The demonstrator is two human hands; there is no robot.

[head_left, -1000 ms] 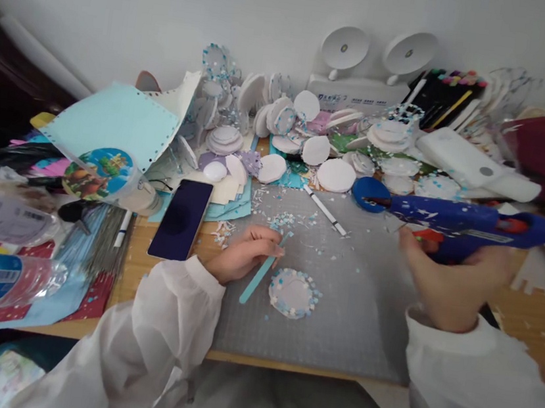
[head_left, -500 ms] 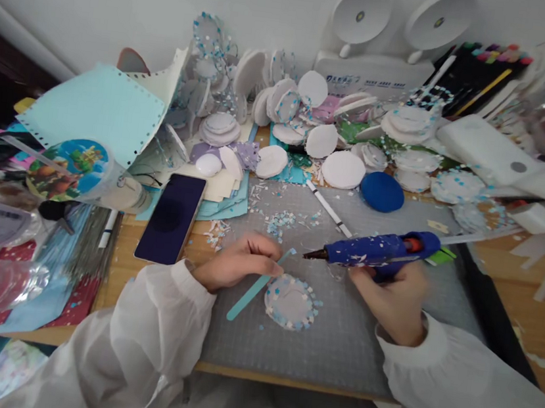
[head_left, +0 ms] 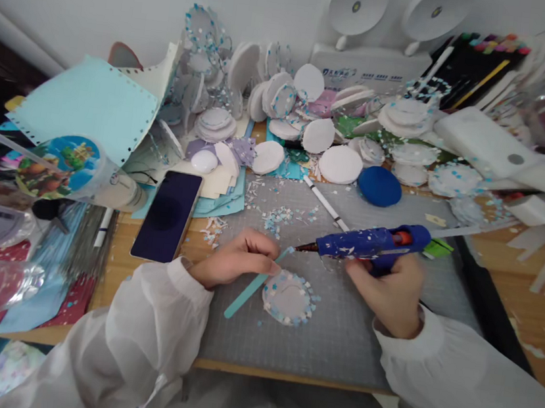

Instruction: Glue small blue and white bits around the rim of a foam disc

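Observation:
My left hand point(head_left: 246, 258) pinches a light-blue flat stick point(head_left: 246, 295) that slants across the cutting mat point(head_left: 324, 349). At the stick's upper end is a tiny pale piece, and the dark nozzle tip of the glue gun is right beside it; whether they touch I cannot tell. My right hand point(head_left: 386, 289) is wrapped round the handle of the blue glue gun point(head_left: 354, 244), which points left. Below my left fingers a white disc point(head_left: 288, 296) edged with small blue and white pieces lies on the mat.
Small paper scraps point(head_left: 283, 218) and a white pen point(head_left: 326, 203) lie on the mat. A phone point(head_left: 167, 216) and a plastic cup point(head_left: 78, 170) are at left. Behind stand many white discs point(head_left: 340, 165), a blue round lid point(head_left: 380, 186) and a two-headed lamp point(head_left: 359, 6).
The glue gun in my right hand has moved left, bringing its nozzle to the stick's upper end. My left hand still pinches the stick. The whole view has shifted slightly.

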